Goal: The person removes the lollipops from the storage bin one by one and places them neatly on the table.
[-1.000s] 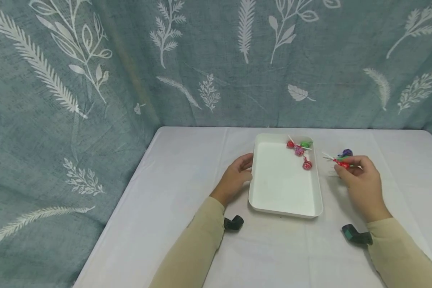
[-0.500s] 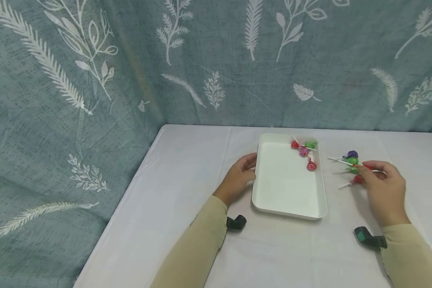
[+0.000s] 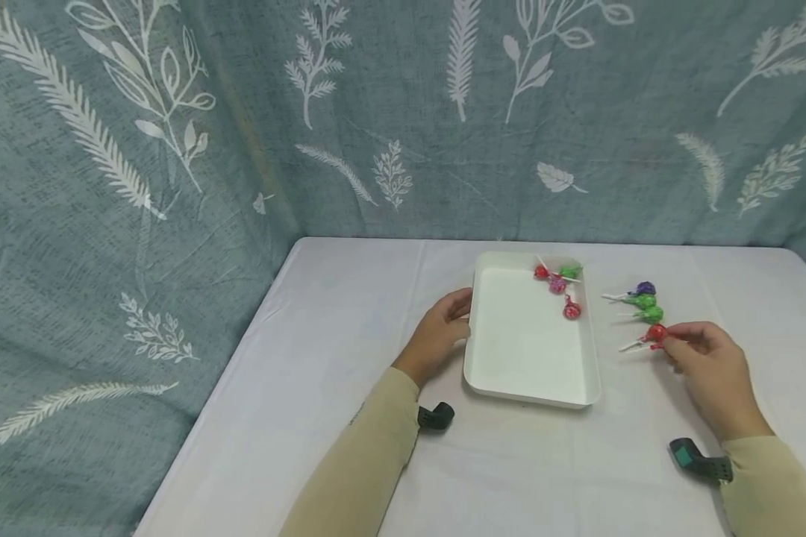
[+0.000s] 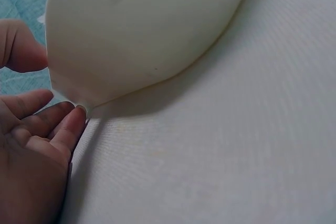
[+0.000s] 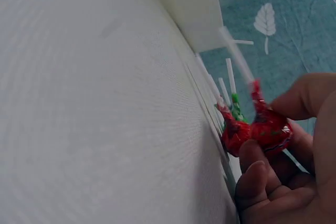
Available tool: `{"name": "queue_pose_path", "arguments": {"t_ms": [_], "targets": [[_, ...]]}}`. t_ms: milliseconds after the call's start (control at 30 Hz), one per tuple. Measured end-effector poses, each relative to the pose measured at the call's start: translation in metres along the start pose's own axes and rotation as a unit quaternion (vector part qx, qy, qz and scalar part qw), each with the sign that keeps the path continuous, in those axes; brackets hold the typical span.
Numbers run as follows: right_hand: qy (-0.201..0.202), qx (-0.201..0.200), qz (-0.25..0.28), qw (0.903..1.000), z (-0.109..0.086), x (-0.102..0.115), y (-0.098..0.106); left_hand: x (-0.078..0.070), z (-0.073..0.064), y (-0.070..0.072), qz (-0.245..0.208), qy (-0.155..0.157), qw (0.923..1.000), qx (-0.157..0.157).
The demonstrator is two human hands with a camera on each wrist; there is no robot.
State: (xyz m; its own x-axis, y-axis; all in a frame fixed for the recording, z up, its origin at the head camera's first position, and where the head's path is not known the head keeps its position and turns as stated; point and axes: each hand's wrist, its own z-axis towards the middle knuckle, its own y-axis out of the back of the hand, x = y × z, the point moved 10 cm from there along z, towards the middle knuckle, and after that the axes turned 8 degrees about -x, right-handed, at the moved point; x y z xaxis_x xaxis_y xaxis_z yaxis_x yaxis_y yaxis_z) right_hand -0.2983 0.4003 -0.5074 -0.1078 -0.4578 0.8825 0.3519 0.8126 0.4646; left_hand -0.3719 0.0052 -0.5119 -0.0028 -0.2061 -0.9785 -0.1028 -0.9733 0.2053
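Observation:
A shallow white tray (image 3: pixel 532 335) lies on the table. My left hand (image 3: pixel 438 335) holds its left side; in the left wrist view the thumb is at the rim and fingertips are at the bottom corner. On the right, my right hand (image 3: pixel 712 373) pinches a red-wrapped lollipop (image 5: pixel 270 130) between thumb and fingers, its white stick pointing away. Against it sits another red lollipop (image 5: pixel 234 136). Beyond these, a purple lollipop (image 3: pixel 645 289) and two green lollipops (image 3: pixel 651 314) lie in a row, sticks toward the tray.
Inside the tray's far right corner are several lollipops: a red one (image 3: pixel 541 272), a green one (image 3: pixel 569 271), a pink one (image 3: pixel 557 285) and a red-and-white one (image 3: pixel 572 308). A white cloth (image 3: pixel 349 328) covers the table. A leaf-patterned teal curtain (image 3: pixel 403 89) hangs behind.
My right hand, holding a red lollipop, has moved right and toward me, from over the purple and green lollipops to beside the other red one. The left hand stays at the tray.

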Motion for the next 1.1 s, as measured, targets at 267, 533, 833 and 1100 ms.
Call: {"name": "queue_pose_path", "arguments": {"t_ms": [267,533,833,1100], "targets": [[0.018,0.019,-0.041,0.9988,0.002,0.001,-0.005,0.000,0.001,0.000,0.004,-0.003,1.0000,-0.002],[0.020,0.021,-0.067,0.9974,0.003,0.002,-0.007,-0.001,-0.001,0.001,0.007,-0.003,1.0000,-0.001],[0.035,0.018,-0.079,0.9961,0.003,0.006,-0.006,0.000,0.000,0.000,-0.006,0.003,1.0000,-0.001],[0.065,0.014,-0.088,0.9939,0.001,0.012,-0.006,0.000,0.001,-0.001,-0.004,-0.002,1.0000,-0.003]]}}
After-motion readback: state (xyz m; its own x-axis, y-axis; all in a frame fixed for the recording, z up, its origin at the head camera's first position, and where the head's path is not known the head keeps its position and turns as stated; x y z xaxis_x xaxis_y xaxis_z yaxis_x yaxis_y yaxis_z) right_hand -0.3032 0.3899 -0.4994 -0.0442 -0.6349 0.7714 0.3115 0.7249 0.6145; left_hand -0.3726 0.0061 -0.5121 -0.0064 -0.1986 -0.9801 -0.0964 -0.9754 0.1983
